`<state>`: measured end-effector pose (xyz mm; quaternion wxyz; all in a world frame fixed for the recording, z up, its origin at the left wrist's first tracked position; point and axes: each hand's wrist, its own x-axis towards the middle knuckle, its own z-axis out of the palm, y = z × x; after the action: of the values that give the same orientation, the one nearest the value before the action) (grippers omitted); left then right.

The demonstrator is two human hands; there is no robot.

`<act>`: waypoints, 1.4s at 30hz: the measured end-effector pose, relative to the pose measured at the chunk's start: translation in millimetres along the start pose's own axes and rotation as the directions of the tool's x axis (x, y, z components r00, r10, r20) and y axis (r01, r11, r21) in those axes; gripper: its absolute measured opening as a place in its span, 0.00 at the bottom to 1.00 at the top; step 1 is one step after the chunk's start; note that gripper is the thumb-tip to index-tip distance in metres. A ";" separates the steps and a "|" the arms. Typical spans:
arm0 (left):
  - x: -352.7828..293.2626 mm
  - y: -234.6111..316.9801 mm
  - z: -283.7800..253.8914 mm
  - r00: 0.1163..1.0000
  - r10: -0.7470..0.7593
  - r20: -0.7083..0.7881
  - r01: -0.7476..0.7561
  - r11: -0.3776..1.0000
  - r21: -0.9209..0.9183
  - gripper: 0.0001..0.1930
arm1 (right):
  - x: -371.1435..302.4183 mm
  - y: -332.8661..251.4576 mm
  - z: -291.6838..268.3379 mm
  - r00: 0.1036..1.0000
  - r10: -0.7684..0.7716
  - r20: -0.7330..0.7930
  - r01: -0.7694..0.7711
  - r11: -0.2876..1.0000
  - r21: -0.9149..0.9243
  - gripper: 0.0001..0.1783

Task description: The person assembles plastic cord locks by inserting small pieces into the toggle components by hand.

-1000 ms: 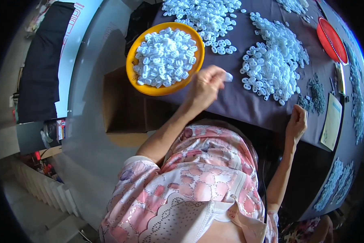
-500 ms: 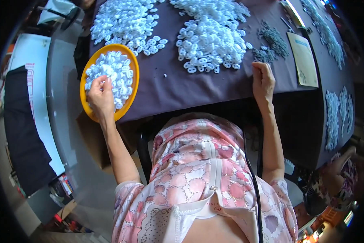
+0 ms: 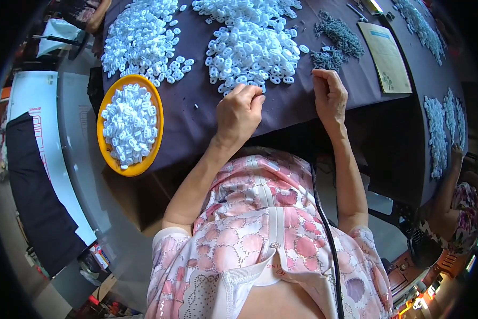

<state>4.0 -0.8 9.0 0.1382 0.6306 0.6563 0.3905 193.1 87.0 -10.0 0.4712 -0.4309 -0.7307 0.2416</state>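
Note:
My left hand (image 3: 240, 112) is at the front of the middle pile of small white oval plastic pieces with holes (image 3: 255, 53). Its fingers are closed in a pinch, and what they hold, if anything, is hidden. Just in front of a heap of small dark grey pieces (image 3: 339, 40), my right hand (image 3: 332, 98) is curled closed; its contents cannot be made out. At the left table edge sits a yellow oval tray (image 3: 158, 133) filled with white pieces (image 3: 131, 125). Behind it spreads another pile of white ovals (image 3: 140, 37).
A dark cloth (image 3: 180, 127) covers the table. Right of the grey heap lies a tan paper packet (image 3: 385, 58). More pale pieces (image 3: 435, 138) lie on a table at the right, where another person's arm (image 3: 451, 181) reaches in. A single tiny white bit (image 3: 196, 106) rests on the cloth.
My left hand has left the yellow tray and moved right to the middle pile. My right hand stays closed by the grey heap. The whole view has shifted slightly.

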 end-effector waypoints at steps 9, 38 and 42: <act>12.1 3.5 15.6 0.996 -0.079 0.039 0.072 0.985 0.159 0.07 | 0.6 2.6 -1.6 0.998 -0.059 0.019 0.060 0.998 -0.036 0.05; -3.7 17.7 8.7 0.997 -0.074 -0.011 0.073 0.996 -0.043 0.04 | -0.9 -9.0 -0.1 0.995 -0.070 0.077 0.072 0.997 -0.020 0.05; -8.4 3.0 1.5 0.985 -0.155 0.073 0.170 0.937 -0.305 0.03 | -1.7 -52.1 4.5 0.960 -0.162 0.227 0.144 0.985 0.094 0.07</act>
<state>8.6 -8.5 7.5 0.2830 0.5537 0.6332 0.4610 168.4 59.1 26.7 0.4151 -0.3234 -0.8025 0.2814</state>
